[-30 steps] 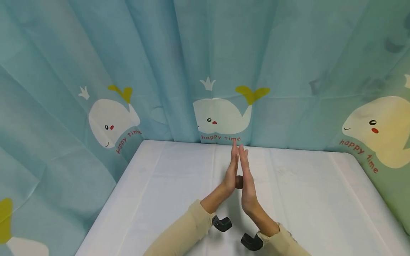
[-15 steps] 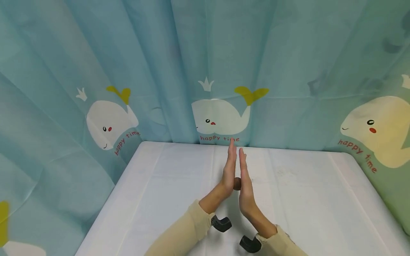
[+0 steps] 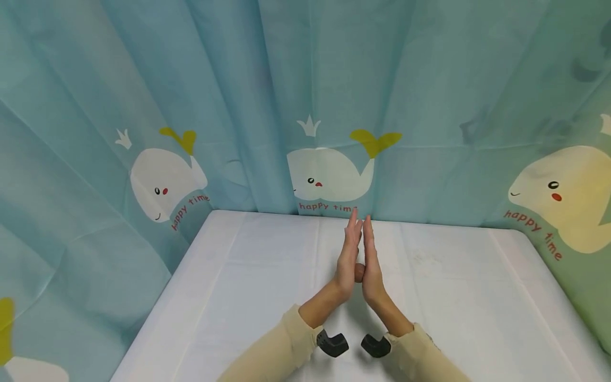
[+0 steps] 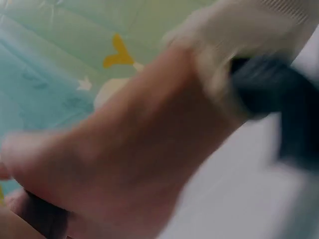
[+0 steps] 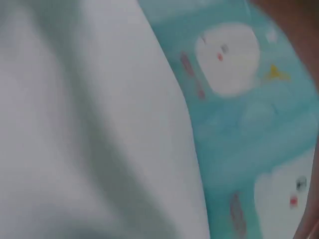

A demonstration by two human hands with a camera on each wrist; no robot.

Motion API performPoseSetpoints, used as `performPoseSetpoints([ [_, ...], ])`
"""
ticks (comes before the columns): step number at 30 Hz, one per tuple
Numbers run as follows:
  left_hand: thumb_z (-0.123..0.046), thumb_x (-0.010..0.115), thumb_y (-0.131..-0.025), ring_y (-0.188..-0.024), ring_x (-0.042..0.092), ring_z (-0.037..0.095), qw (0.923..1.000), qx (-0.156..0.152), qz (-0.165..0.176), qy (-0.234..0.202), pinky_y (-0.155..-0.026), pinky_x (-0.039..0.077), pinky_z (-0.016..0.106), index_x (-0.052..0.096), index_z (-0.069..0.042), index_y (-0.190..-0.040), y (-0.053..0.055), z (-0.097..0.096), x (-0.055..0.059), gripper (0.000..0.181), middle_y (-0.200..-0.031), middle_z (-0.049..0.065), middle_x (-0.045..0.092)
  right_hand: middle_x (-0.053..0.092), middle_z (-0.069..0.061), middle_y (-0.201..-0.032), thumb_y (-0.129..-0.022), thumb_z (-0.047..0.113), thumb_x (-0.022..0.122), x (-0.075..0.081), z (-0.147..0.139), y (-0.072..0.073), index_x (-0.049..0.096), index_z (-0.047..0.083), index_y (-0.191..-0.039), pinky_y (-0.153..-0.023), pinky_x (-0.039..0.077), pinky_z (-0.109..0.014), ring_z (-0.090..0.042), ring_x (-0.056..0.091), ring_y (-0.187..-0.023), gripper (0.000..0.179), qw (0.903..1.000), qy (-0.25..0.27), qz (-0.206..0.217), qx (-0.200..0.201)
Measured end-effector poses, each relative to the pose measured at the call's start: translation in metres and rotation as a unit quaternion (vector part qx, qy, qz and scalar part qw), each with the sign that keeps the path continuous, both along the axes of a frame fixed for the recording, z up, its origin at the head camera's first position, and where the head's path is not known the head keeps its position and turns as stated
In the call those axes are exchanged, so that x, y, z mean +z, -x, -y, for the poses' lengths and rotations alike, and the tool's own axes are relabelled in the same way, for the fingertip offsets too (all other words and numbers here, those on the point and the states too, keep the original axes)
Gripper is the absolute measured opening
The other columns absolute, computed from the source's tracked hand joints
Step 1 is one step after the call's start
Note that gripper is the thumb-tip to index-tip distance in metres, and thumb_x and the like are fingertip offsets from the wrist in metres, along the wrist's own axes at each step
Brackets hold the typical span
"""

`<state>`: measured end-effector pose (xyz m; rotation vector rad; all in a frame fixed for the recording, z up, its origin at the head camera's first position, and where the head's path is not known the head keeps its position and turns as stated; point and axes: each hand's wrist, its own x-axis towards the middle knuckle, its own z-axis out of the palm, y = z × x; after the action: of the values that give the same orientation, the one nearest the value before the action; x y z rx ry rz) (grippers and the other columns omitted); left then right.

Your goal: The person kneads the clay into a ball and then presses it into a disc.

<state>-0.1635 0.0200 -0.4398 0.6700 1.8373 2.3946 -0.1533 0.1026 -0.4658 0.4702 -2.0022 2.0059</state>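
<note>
Between my two palms sits a small brown rounded lump [image 3: 359,272], its lower end showing near the heels of the hands in the head view. My left hand [image 3: 347,261] presses on it from the left with straight fingers pointing away from me. From the right, my right hand [image 3: 374,271] lies flat against it, fingers also straight. Bits of brown show higher up between the fingers. In the left wrist view the lump [image 4: 47,216] is a dark, blurred shape beside the right hand [image 4: 99,164]. Only a blurred edge of skin shows in the right wrist view.
Below the hands is a table with a white cover [image 3: 267,265]. A blue-green curtain [image 3: 429,106] with whale prints hangs along its back and sides. Black wrist cameras [image 3: 333,344] stick out from both beige sleeves [image 3: 281,345].
My palms slide against each other with the lump between them: the right hand has moved forward relative to the left. The lump stays between the palms and looks lighter brown now.
</note>
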Motion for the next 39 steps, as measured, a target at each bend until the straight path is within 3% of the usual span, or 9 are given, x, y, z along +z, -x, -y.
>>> performPoseSetpoints([
  [3, -0.045, 0.009, -0.112, -0.158, 0.005, 0.021, 0.9985, 0.037, -0.023, 0.032, -0.125, 0.004, 0.051, 0.004, -0.015, -0.167, 0.008, 0.002, -0.002, 0.062, -0.173, 0.001, 0.004, -0.002, 0.004, -0.173, -0.114, 0.033, 0.009, 0.004, 0.009, -0.018, 0.005, 0.025, -0.167, -0.121, 0.007, -0.025, -0.019, -0.007, -0.157, 0.054, 0.9998, 0.005, -0.001, 0.019],
  [7, -0.044, 0.008, -0.112, -0.158, 0.000, 0.017, 0.9965, 0.060, -0.029, 0.050, -0.125, 0.002, 0.052, 0.003, -0.019, -0.167, 0.011, 0.000, -0.012, 0.061, -0.173, -0.002, 0.002, -0.003, 0.009, -0.172, -0.112, 0.034, 0.008, 0.022, 0.012, -0.027, 0.004, 0.029, -0.167, -0.123, -0.002, -0.045, -0.018, -0.012, -0.157, 0.055, 0.9993, 0.010, -0.029, 0.021],
  [12, -0.049, 0.007, -0.111, -0.157, 0.000, 0.018, 0.9983, 0.022, -0.020, 0.050, -0.125, 0.005, 0.052, -0.001, -0.023, -0.167, -0.005, -0.009, -0.012, 0.062, -0.173, -0.003, -0.002, -0.001, 0.015, -0.171, -0.112, 0.037, 0.012, 0.032, -0.006, -0.003, 0.002, 0.035, -0.165, -0.123, -0.008, -0.047, -0.009, -0.008, -0.156, 0.054, 0.9989, 0.043, -0.019, -0.001],
  [17, -0.049, 0.009, -0.111, -0.158, 0.000, 0.020, 0.9998, -0.007, 0.001, 0.021, -0.125, 0.002, 0.051, -0.005, -0.021, -0.166, -0.007, -0.008, -0.001, 0.064, -0.172, -0.003, -0.006, -0.005, 0.016, -0.170, -0.113, 0.038, 0.009, 0.014, -0.015, 0.014, -0.001, 0.034, -0.165, -0.124, -0.006, -0.046, -0.007, -0.009, -0.155, 0.053, 0.9992, 0.029, 0.028, -0.008],
  [23, -0.045, 0.010, -0.112, -0.158, 0.001, 0.028, 0.9973, 0.041, 0.059, 0.017, -0.125, -0.001, 0.053, -0.003, -0.014, -0.166, 0.015, -0.002, -0.018, 0.064, -0.173, 0.008, -0.003, 0.002, 0.002, -0.173, -0.113, 0.032, 0.013, 0.009, 0.007, -0.017, 0.008, 0.023, -0.167, -0.121, -0.010, -0.060, -0.023, -0.009, -0.157, 0.055, 0.9981, -0.061, 0.003, 0.008],
  [25, -0.047, 0.011, -0.112, -0.158, -0.002, 0.029, 0.9979, 0.038, 0.044, 0.027, -0.124, -0.002, 0.054, -0.004, -0.010, -0.165, 0.015, -0.002, -0.026, 0.066, -0.172, 0.011, -0.004, 0.005, -0.002, -0.173, -0.113, 0.030, 0.014, 0.016, 0.009, -0.021, 0.011, 0.019, -0.167, -0.120, -0.010, -0.061, -0.027, -0.007, -0.158, 0.055, 0.9965, -0.078, -0.030, 0.002],
  [28, -0.048, 0.009, -0.112, -0.158, -0.006, 0.027, 0.9992, 0.007, 0.002, 0.040, -0.124, -0.001, 0.054, -0.007, -0.012, -0.165, 0.008, -0.005, -0.032, 0.067, -0.172, 0.008, -0.008, 0.004, 0.002, -0.173, -0.113, 0.034, 0.012, 0.025, 0.000, -0.009, 0.009, 0.022, -0.167, -0.122, -0.009, -0.056, -0.022, -0.006, -0.158, 0.055, 0.9984, -0.046, -0.033, 0.007],
  [33, -0.048, 0.006, -0.110, -0.157, -0.010, 0.018, 0.9974, -0.051, -0.041, 0.031, -0.124, -0.002, 0.052, -0.015, -0.022, -0.164, -0.008, -0.007, -0.027, 0.063, -0.171, -0.003, -0.015, -0.004, 0.014, -0.172, -0.111, 0.047, 0.004, 0.014, -0.022, 0.016, 0.000, 0.035, -0.165, -0.123, -0.007, -0.046, -0.006, -0.007, -0.155, 0.056, 0.9979, 0.039, 0.044, 0.025],
  [39, -0.046, 0.007, -0.111, -0.157, -0.010, 0.016, 0.9971, -0.007, -0.066, 0.038, -0.124, -0.004, 0.052, -0.012, -0.015, -0.165, 0.005, -0.002, -0.013, 0.065, -0.172, -0.003, -0.013, -0.006, 0.008, -0.172, -0.111, 0.045, 0.004, 0.002, -0.006, -0.006, 0.000, 0.029, -0.166, -0.123, -0.007, -0.053, -0.010, -0.011, -0.156, 0.057, 0.9969, 0.035, 0.058, 0.040],
])
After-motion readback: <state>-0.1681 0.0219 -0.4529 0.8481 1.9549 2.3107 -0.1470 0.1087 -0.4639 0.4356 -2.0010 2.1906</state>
